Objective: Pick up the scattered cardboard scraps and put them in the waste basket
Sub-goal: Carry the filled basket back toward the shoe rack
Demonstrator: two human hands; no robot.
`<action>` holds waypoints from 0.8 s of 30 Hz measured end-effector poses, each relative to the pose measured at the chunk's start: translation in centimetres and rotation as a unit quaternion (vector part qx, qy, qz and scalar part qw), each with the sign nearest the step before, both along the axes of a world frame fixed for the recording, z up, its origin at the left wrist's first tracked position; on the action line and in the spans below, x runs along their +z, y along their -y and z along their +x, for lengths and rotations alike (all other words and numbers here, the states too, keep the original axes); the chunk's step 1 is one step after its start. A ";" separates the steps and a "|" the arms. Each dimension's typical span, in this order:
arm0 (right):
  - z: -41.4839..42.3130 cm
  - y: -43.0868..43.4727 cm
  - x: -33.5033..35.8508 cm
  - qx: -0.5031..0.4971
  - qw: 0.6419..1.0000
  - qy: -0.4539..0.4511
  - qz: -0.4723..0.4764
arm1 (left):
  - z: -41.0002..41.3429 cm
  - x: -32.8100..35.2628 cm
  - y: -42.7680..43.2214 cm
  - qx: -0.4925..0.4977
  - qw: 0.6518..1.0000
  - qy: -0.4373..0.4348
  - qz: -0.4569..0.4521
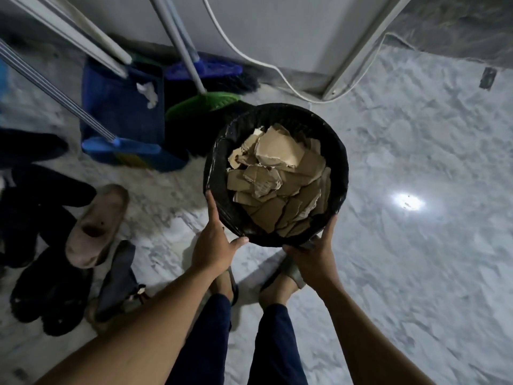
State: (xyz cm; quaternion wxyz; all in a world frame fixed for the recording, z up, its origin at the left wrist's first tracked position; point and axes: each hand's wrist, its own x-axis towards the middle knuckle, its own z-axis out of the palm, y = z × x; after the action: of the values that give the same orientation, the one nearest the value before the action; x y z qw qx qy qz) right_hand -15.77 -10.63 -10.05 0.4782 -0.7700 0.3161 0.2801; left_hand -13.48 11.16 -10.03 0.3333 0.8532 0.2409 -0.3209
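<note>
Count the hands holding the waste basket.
2: the left hand holds the waste basket at its near-left side, the right hand at its near-right side. Neither is hidden.

To the right of our right hand (pixel 313 255) on the waste basket (pixel 277 108), the marble floor (pixel 416 151) lies open. Beyond the grip, a green broom head (pixel 205 102) sits just beside the basket, a blue dustpan (pixel 122 107) further left. Left of our left hand (pixel 215 245), slippers (pixel 97 226) and dark shoes (pixel 50 295) crowd the floor.
</note>
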 end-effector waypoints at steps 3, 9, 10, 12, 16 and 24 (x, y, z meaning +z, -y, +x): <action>-0.1 -0.3 -0.1 0.018 1.000 -0.007 -0.024 | -0.1 -0.4 -0.3 -0.006 1.000 -0.008 0.019; 1.8 0.2 -0.2 -0.009 0.998 -0.006 -0.063 | 1.9 -0.5 0.2 -0.021 0.999 -0.004 0.049; 2.4 0.3 -0.1 -0.007 0.998 -0.003 -0.062 | 2.5 -0.4 0.2 -0.022 0.999 -0.004 0.049; 5.1 1.0 -0.3 0.005 0.997 0.014 -0.072 | 5.1 -0.7 0.6 -0.022 0.998 0.007 0.055; 10.8 1.7 -1.1 0.020 0.994 0.036 -0.098 | 10.7 -1.5 0.8 -0.018 0.998 0.024 0.054; 14.7 2.9 -0.8 0.068 0.991 0.006 -0.112 | 15.4 -0.4 1.6 -0.090 0.994 -0.025 0.065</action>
State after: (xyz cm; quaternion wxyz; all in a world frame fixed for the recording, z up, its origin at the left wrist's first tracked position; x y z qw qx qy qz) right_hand -1.09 -13.51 -10.88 0.3702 -0.8402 0.2895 0.2706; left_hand 1.95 9.52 -10.44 0.2411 0.8830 0.1911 -0.3545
